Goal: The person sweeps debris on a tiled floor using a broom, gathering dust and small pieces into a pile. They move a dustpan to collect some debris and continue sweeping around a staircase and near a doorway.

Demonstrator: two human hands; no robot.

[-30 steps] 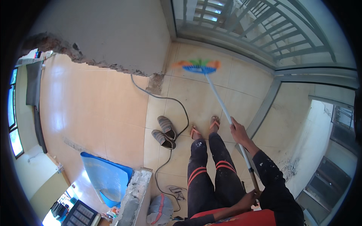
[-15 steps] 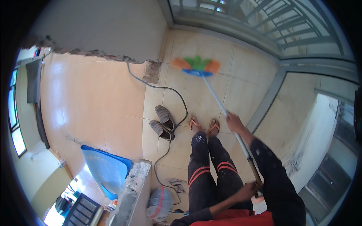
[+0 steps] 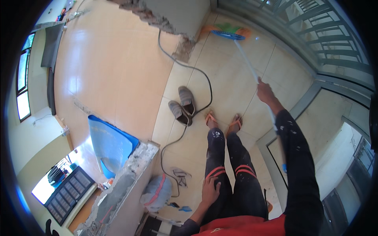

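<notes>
While the right hand [image 3: 266,93] grips the broom [image 3: 247,59] partway along its pale handle, fingers wrapped round and thumb side toward the head, the business end is right out front! Far up the tiled floor [image 3: 232,80], that blue block [image 3: 228,35] sits close to the corner of the broken wall [image 3: 177,13], with the grey frame [image 3: 281,49] just beyond. Green and orange bristles [image 3: 229,28] fan out from it, pointing away from the person (they blur, so whether they touch the tiles I cannot tell). The handle slants down and back toward the right sleeve [image 3: 297,157], which hides part of it.

And the left hand [image 3: 211,190]? Off the broom altogether, lying palm down on the left thigh, just below the knee stripes, holding nothing, fingers loosely parted.

Both feet stand side by side in orange flip-flops [image 3: 211,117]. Just left of them, two shoes [image 3: 186,97] lie close together, and here comes the dark cable [image 3: 211,88], looping over the tiles, meeting the shoes at their near ends and trailing on toward a grey bundle [image 3: 151,195] with a red band. Over on the far left, a curled blue sheet [image 3: 112,137] leans by the rough wall stub [image 3: 132,181].
</notes>
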